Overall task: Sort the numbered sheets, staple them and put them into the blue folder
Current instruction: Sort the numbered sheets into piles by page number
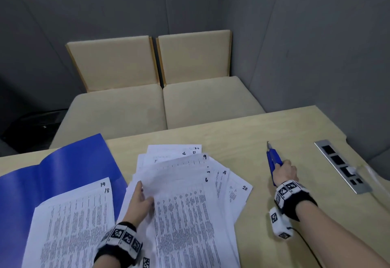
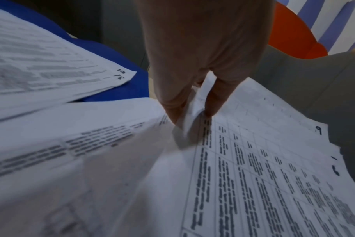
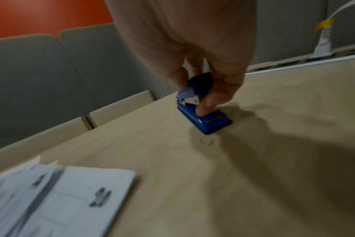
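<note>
An open blue folder [image 1: 69, 162] lies at the table's left with sheets 18 and 19 [image 1: 71, 221] on it. A fanned pile of numbered sheets [image 1: 190, 200] lies in the middle, with 6, 9, 4, 20 and 21 showing. My left hand [image 1: 139, 202] pinches the left edge of one of the pile's upper sheets [image 2: 192, 102] between thumb and fingers. Over on the right, my right hand [image 1: 285, 172] grips the blue stapler [image 1: 273, 160], whose base [image 3: 211, 121] stands on the table.
A metal socket strip [image 1: 343, 166] with a white plug and cable is set into the table at the far right. Two beige chairs [image 1: 160, 90] stand behind the table's far edge. Bare tabletop [image 1: 249, 132] lies between the pile and the stapler.
</note>
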`<state>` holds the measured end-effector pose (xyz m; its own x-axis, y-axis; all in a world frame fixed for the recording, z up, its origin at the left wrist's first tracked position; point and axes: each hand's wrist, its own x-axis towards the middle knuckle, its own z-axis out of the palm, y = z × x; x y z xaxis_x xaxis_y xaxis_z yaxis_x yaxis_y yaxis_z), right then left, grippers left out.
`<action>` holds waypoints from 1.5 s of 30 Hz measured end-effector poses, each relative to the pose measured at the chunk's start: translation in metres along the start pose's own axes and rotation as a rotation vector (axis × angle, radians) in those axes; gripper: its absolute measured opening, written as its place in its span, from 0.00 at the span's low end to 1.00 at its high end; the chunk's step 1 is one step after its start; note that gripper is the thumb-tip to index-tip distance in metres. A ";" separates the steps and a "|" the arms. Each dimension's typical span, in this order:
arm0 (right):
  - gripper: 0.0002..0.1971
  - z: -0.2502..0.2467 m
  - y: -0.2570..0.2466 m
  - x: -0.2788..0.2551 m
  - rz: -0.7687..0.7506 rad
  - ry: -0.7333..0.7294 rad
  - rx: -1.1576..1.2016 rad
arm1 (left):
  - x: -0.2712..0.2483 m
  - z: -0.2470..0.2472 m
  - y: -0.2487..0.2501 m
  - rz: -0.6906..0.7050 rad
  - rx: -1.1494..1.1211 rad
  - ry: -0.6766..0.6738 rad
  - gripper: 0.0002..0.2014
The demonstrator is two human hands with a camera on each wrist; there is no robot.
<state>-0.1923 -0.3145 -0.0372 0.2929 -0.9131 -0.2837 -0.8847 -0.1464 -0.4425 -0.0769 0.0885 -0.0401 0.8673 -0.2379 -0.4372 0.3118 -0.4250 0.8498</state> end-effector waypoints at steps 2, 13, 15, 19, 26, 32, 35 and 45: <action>0.17 0.004 -0.009 0.010 -0.020 -0.014 0.025 | 0.005 0.006 0.002 -0.020 0.010 -0.024 0.35; 0.17 0.041 -0.097 0.032 -0.203 -0.192 0.165 | 0.037 0.058 0.026 -0.075 0.092 -0.080 0.32; 0.25 0.037 -0.102 0.032 -0.191 -0.286 0.277 | 0.043 0.072 0.033 -0.091 0.084 -0.106 0.33; 0.39 0.000 -0.075 0.021 -0.203 -0.429 0.423 | 0.044 0.103 0.060 -0.097 0.027 -0.128 0.37; 0.36 -0.072 0.022 -0.016 -0.055 -0.681 0.595 | 0.038 0.190 0.089 -0.104 -0.127 -0.246 0.23; 0.16 -0.103 0.065 -0.020 0.036 -0.608 0.596 | 0.018 0.250 0.100 -0.136 -0.079 -0.272 0.18; 0.18 -0.095 0.082 -0.007 0.072 -0.455 0.415 | 0.009 0.260 0.100 -0.131 0.024 -0.331 0.21; 0.10 -0.070 0.099 0.046 0.052 -0.219 -0.107 | 0.042 0.145 0.066 0.190 0.605 0.046 0.20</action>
<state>-0.2920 -0.3980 -0.0349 0.3069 -0.8179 -0.4867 -0.9308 -0.1513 -0.3327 -0.0767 -0.0765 -0.0450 0.9057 -0.3261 -0.2708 -0.1123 -0.8006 0.5885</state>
